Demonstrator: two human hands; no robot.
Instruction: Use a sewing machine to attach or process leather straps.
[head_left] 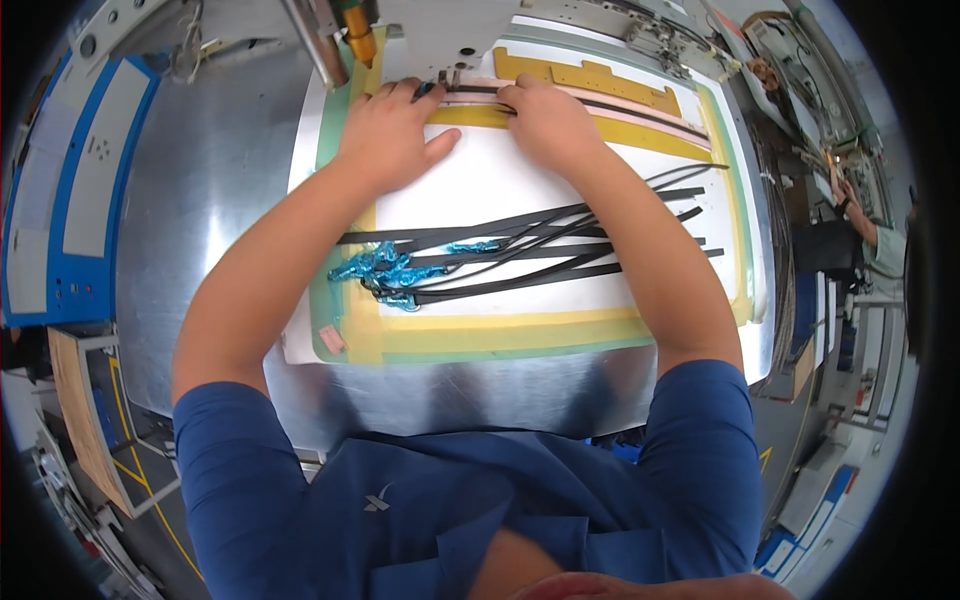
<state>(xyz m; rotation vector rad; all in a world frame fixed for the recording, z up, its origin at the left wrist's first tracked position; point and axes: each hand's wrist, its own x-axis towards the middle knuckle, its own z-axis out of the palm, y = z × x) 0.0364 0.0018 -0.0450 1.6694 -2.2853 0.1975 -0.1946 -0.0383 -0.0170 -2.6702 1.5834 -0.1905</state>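
Observation:
My left hand (395, 135) rests at the upper middle, thumb spread out and fingers bent over a small dark teal piece (424, 90) at the end of a black strip. My right hand (545, 125) has its fingers curled onto that black strip (610, 104), which lies along a pink guide (680, 124) between yellow plates (635, 136). Below my hands, several loose black strips (540, 280) with crinkled blue wrapped ends (380, 265) lie across the white board (450, 170).
Machine parts (440, 40) and a brass cylinder (360, 35) overhang the back. The board sits on a steel table (200, 150), with a blue-edged control box (80, 200) at left and bundled dark strands (775, 300) at right. Another person's arm (855, 225) shows at far right.

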